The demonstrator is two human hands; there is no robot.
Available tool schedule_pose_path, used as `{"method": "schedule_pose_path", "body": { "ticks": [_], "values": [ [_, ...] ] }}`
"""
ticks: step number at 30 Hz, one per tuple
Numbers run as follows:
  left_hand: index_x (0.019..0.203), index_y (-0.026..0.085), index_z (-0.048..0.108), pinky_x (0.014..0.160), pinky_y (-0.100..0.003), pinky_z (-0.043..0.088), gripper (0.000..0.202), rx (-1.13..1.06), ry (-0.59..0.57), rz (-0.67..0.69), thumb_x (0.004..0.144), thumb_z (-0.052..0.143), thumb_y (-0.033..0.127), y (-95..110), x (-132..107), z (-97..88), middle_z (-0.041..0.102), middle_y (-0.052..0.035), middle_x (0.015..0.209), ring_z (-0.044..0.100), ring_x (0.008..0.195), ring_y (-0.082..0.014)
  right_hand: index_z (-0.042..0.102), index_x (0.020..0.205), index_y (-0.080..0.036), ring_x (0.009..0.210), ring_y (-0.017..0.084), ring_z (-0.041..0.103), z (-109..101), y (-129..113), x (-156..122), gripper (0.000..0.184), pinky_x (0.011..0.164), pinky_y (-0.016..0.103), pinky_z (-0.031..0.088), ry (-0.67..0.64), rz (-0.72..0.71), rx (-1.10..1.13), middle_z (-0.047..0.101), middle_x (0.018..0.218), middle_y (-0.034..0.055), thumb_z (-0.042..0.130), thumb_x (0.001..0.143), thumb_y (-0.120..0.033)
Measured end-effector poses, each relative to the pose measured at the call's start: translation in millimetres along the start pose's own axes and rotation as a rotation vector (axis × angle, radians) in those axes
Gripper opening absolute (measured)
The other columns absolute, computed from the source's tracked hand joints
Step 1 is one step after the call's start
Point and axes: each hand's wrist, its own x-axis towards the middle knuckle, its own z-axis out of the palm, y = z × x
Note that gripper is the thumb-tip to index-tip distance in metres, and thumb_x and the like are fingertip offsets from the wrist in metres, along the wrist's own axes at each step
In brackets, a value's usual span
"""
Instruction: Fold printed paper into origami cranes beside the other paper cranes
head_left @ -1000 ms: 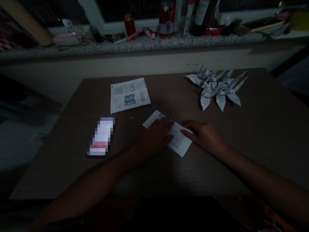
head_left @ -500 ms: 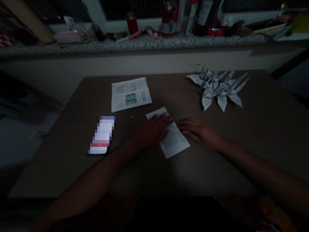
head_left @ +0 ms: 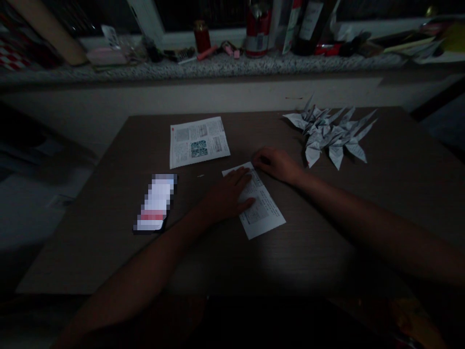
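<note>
The left hand (head_left: 227, 195) lies palm down with its fingers spread, pressing flat on a printed paper sheet (head_left: 262, 208) and covering that sheet's upper left part; it is open and not pinching anything. The right hand (head_left: 276, 165) is loosely curled, released, with its knuckles up, and rests on the worktop (head_left: 312, 247) at the sheet's upper end. Its fingertips (head_left: 257, 157) sit just beyond the sheet's top edge, and in this dim light I cannot tell whether they touch the paper. The sheet lies slantwise on the dark wood-grain surface, between the two forearms and in front of the person. Nothing stands between it and the hands. Just above and to the left lies a larger printed leaflet (head_left: 199, 143), apart from the sheet. Further left is a pixelated rectangular object (head_left: 155, 203), too blurred to name. Beyond the right hand, near the far edge, a heap of folded paper cranes (head_left: 329, 138) lies close to the knuckles but not touching them. Past the worktop, a speckled stone ledge (head_left: 218, 69) carries a red can (head_left: 256, 36), a small red jar (head_left: 201, 38) and a dark bottle (head_left: 312, 19).
</note>
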Motion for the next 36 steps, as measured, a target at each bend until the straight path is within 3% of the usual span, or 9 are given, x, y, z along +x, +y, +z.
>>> {"method": "schedule_pose_path", "body": {
  "ticks": [6, 18, 25, 31, 36],
  "values": [
    [0.155, 0.013, 0.041, 0.131, -0.052, 0.021, 0.066, 0.056, 0.025, 0.043, 0.103, 0.05, 0.053, 0, -1, 3.1, 0.033, -0.0166, 0.168, 0.027, 0.158, -0.0307, 0.07, 0.09, -0.021, 0.085, 0.022, 0.063, 6, 5, 14, 0.007, 0.078, 0.033, 0.047, -0.011, -0.017, -0.018, 0.071, 0.093, 0.007, 0.063, 0.09, -0.021],
    [0.156, 0.011, 0.038, 0.131, -0.051, 0.019, 0.067, 0.091, 0.013, 0.043, 0.104, 0.048, 0.051, 2, -2, 1.8, 0.036, -0.017, 0.167, 0.028, 0.158, -0.0303, 0.07, 0.092, -0.021, 0.083, 0.022, 0.064, 1, 9, 15, 0.008, 0.076, 0.032, 0.047, -0.104, -0.052, -0.016, 0.072, 0.094, 0.0065, 0.063, 0.089, -0.024],
    [0.158, 0.011, 0.037, 0.131, -0.05, 0.021, 0.065, 0.09, -0.001, 0.027, 0.105, 0.045, 0.048, 5, -2, 0.8, 0.036, -0.0161, 0.167, 0.029, 0.158, -0.0299, 0.069, 0.091, -0.021, 0.081, 0.021, 0.063, 3, 9, 14, 0.008, 0.075, 0.032, 0.046, -0.099, -0.048, -0.036, 0.072, 0.093, 0.0069, 0.062, 0.089, -0.024],
    [0.162, 0.008, 0.027, 0.131, -0.051, 0.019, 0.074, 0.067, -0.006, 0.027, 0.105, 0.045, 0.051, 4, -3, 2.2, 0.031, -0.0183, 0.169, 0.027, 0.158, -0.03, 0.069, 0.093, -0.02, 0.082, 0.022, 0.063, 3, 10, 17, 0.01, 0.075, 0.032, 0.046, -0.098, -0.042, -0.048, 0.073, 0.093, 0.0073, 0.06, 0.09, -0.024],
    [0.162, 0.009, 0.03, 0.131, -0.05, 0.019, 0.072, 0.075, -0.009, 0.028, 0.105, 0.045, 0.051, 4, -3, 1.0, 0.032, -0.0174, 0.169, 0.028, 0.158, -0.0307, 0.07, 0.093, -0.018, 0.081, 0.022, 0.064, 5, 12, 23, 0.01, 0.074, 0.032, 0.045, -0.077, -0.017, -0.042, 0.073, 0.092, 0.0081, 0.061, 0.089, -0.02]
  ]
}}
